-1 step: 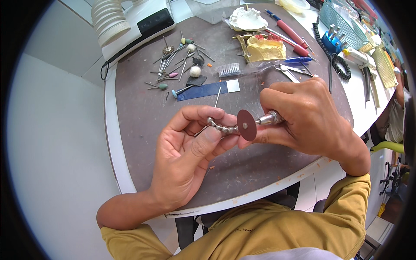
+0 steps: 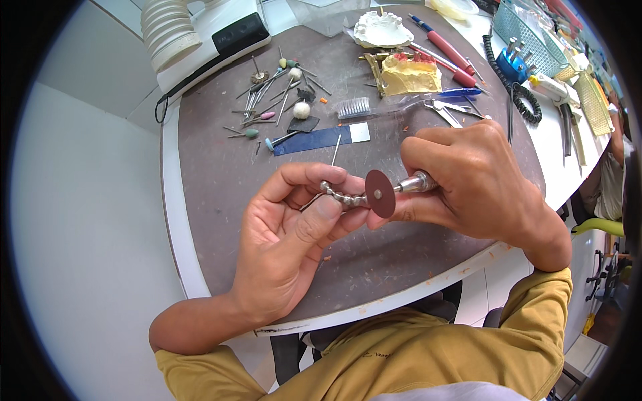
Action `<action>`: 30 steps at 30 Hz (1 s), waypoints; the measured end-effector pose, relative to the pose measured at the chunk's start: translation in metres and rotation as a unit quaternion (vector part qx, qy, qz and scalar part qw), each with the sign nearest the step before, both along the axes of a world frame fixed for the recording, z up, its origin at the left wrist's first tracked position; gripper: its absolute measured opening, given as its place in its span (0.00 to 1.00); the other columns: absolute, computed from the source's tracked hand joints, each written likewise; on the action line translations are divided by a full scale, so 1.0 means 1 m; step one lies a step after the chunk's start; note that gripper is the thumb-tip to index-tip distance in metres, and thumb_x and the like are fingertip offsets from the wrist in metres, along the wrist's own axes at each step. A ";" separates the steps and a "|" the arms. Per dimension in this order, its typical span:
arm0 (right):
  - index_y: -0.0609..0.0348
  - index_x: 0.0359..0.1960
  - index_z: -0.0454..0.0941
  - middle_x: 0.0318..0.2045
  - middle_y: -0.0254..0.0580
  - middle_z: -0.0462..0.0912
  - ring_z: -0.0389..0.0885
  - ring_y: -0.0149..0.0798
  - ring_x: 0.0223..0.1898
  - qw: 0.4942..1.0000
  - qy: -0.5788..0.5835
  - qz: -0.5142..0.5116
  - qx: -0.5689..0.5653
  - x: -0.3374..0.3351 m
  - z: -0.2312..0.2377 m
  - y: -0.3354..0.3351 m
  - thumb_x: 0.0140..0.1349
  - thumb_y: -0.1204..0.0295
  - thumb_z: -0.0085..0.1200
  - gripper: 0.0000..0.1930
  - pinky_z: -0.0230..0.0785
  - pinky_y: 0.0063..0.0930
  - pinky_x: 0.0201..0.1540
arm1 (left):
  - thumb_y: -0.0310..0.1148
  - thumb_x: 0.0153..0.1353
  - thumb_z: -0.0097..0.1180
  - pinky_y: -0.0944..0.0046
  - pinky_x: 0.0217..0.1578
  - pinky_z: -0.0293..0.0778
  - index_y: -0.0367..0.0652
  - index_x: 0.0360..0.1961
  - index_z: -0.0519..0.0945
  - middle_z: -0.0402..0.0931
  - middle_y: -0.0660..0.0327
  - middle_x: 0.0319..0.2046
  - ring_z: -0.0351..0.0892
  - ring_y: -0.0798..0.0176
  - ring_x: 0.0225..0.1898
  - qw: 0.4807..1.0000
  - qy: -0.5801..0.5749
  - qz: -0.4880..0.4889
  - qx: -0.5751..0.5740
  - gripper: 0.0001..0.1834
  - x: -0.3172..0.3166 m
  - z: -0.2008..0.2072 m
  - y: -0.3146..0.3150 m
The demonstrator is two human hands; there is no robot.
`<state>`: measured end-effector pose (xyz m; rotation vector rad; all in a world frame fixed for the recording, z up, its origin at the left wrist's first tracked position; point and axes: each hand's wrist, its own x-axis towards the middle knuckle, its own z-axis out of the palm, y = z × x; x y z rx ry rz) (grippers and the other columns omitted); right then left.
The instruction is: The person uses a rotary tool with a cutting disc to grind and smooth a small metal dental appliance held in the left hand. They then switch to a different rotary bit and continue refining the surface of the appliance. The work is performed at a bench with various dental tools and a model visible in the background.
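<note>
My left hand point(image 2: 287, 227) pinches a curved silver metal dental bridge framework point(image 2: 343, 198) between thumb and fingers. A thin metal rod point(image 2: 336, 150) sticks up behind those fingertips; whether they hold it too I cannot tell. My right hand point(image 2: 468, 180) is closed round a silver rotary handpiece point(image 2: 418, 182). On its tip sits a dark red-brown cutting disc point(image 2: 380, 194), side-on at the framework's right end, which it partly hides. Whether disc and metal touch, or the disc spins, does not show. My right fingertips lie close to the left ones.
Burs and polishing points point(image 2: 267, 100) lie scattered at the back left, near a blue strip point(image 2: 314, 140). Behind my hands are a brush point(image 2: 354, 107), a yellow dental model point(image 2: 411, 73), a white model point(image 2: 382, 30) and a metal caliper point(image 2: 445, 110). A white extraction hose point(image 2: 170, 40) hangs back left.
</note>
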<state>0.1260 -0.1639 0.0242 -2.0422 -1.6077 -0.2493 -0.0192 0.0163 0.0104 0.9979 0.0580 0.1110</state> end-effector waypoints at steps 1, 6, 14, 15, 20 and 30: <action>0.59 0.18 0.71 0.13 0.38 0.71 0.72 0.40 0.13 1.000 -0.001 0.001 -0.001 0.000 0.000 0.000 0.44 0.54 0.72 0.24 0.60 0.31 0.16 | 0.24 0.67 0.51 0.56 0.57 0.76 0.35 0.51 0.70 0.74 0.52 0.50 0.77 0.59 0.53 1.000 -0.001 0.000 0.001 0.13 0.000 0.000 0.000; 0.59 0.19 0.71 0.13 0.38 0.71 0.72 0.40 0.12 1.000 0.000 0.004 -0.016 -0.001 -0.001 0.001 0.45 0.53 0.71 0.24 0.59 0.32 0.16 | 0.28 0.66 0.55 0.69 0.51 0.79 0.41 0.51 0.70 0.71 0.58 0.48 0.74 0.66 0.52 0.999 0.026 0.000 0.032 0.14 0.001 0.006 -0.003; 0.59 0.19 0.71 0.13 0.39 0.70 0.72 0.41 0.13 1.000 -0.006 0.002 -0.018 0.000 0.000 0.001 0.47 0.52 0.70 0.24 0.59 0.33 0.16 | 0.28 0.66 0.55 0.68 0.51 0.78 0.41 0.51 0.70 0.72 0.59 0.46 0.74 0.65 0.52 0.999 0.021 0.005 0.035 0.14 0.000 0.006 -0.004; 0.59 0.19 0.71 0.13 0.39 0.70 0.72 0.41 0.13 1.000 -0.003 0.002 -0.020 0.000 -0.001 0.001 0.47 0.52 0.70 0.24 0.59 0.33 0.16 | 0.28 0.66 0.55 0.68 0.51 0.78 0.41 0.51 0.70 0.72 0.59 0.46 0.74 0.65 0.52 0.999 0.023 0.007 0.036 0.14 0.000 0.006 -0.005; 0.59 0.19 0.71 0.13 0.39 0.70 0.72 0.41 0.13 1.000 -0.003 0.002 -0.014 0.000 -0.001 0.001 0.46 0.52 0.70 0.25 0.59 0.33 0.16 | 0.28 0.66 0.55 0.66 0.51 0.79 0.41 0.52 0.71 0.72 0.58 0.47 0.74 0.65 0.51 0.999 0.024 0.009 0.048 0.15 0.000 0.004 -0.004; 0.59 0.19 0.71 0.13 0.40 0.70 0.72 0.41 0.14 0.999 0.003 0.000 0.034 0.000 -0.003 0.002 0.45 0.51 0.70 0.25 0.60 0.33 0.17 | 0.29 0.67 0.53 0.63 0.51 0.78 0.37 0.53 0.71 0.76 0.54 0.47 0.79 0.61 0.50 0.999 0.041 0.016 0.023 0.15 0.001 0.003 0.001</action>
